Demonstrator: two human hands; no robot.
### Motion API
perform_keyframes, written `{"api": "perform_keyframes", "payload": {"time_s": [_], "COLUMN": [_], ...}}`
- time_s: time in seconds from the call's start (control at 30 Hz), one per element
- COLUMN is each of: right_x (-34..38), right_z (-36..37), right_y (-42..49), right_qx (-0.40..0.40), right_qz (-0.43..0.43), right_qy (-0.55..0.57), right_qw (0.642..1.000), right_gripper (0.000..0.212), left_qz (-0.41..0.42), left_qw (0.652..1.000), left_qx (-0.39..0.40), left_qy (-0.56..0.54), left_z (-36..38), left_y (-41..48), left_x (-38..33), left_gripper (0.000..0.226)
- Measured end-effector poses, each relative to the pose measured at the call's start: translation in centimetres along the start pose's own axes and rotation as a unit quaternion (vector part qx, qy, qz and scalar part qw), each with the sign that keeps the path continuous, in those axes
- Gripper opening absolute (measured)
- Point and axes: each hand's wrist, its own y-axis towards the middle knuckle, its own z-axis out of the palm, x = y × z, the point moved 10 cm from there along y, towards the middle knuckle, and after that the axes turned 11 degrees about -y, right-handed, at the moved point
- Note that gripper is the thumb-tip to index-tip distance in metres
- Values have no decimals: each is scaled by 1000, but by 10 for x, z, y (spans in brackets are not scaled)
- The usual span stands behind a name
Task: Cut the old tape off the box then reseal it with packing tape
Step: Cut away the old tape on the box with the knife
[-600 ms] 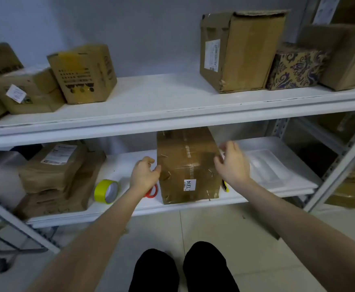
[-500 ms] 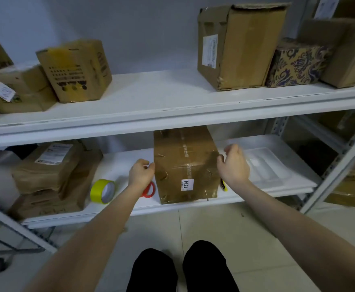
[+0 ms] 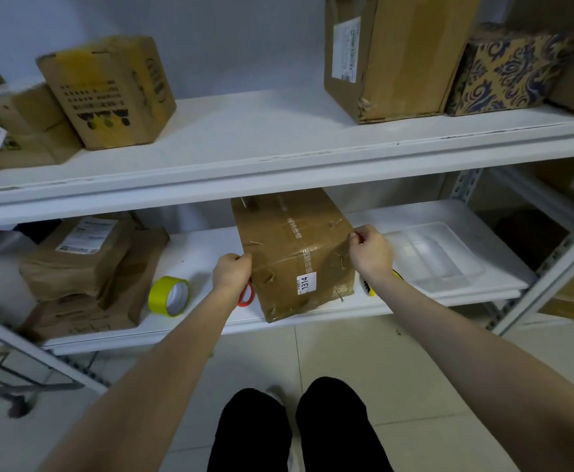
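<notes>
A brown cardboard box [image 3: 295, 253] wrapped in old clear tape, with a white "1314" sticker, stands on the lower shelf [image 3: 312, 318]. My left hand [image 3: 231, 272] is curled at the box's left edge, and my right hand [image 3: 370, 250] is curled at its right edge; both grip the box's sides. A yellow roll of tape [image 3: 169, 296] lies on the shelf left of the box. Red-handled scissors [image 3: 246, 296] show under my left wrist. A yellow and black cutter [image 3: 369, 287] lies partly hidden under my right wrist.
A clear plastic tray [image 3: 449, 264] sits right of the box. Brown paper parcels [image 3: 84, 267] are stacked at the left. The upper shelf [image 3: 278, 155] overhangs the box closely and holds several cartons [image 3: 111, 90]. A metal upright [image 3: 534, 284] stands at the right. My legs [image 3: 292, 430] are below.
Both hands have closed from loosely spread to curled grips on the box's side edges. The camera view shifted slightly upward.
</notes>
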Motion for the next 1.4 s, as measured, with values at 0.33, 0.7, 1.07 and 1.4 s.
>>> {"api": "perform_keyframes", "payload": {"time_s": [0.33,0.7,1.07,1.4], "right_x": [-36,-115,-123,-135], "right_z": [13,87,99,71], "right_y": [4,34,57,9], "right_qx": [29,193,197,270], "right_qz": [38,38,30,150], "right_qy": [167,-290,-351,-71], "right_qw": [985,937,915,948], "right_gripper": [28,76,74,20], "left_qz": [8,322,335,324], "left_qw": [998,867,824,834], "left_qx": [0,139,151,163], "left_qy": [62,354,431,416], "left_z": [-2,97,132,135], "left_y": [-12,-38,-24,-26], "left_x": [-8,-102,-105,-104], "left_gripper": [25,62,77,79]}}
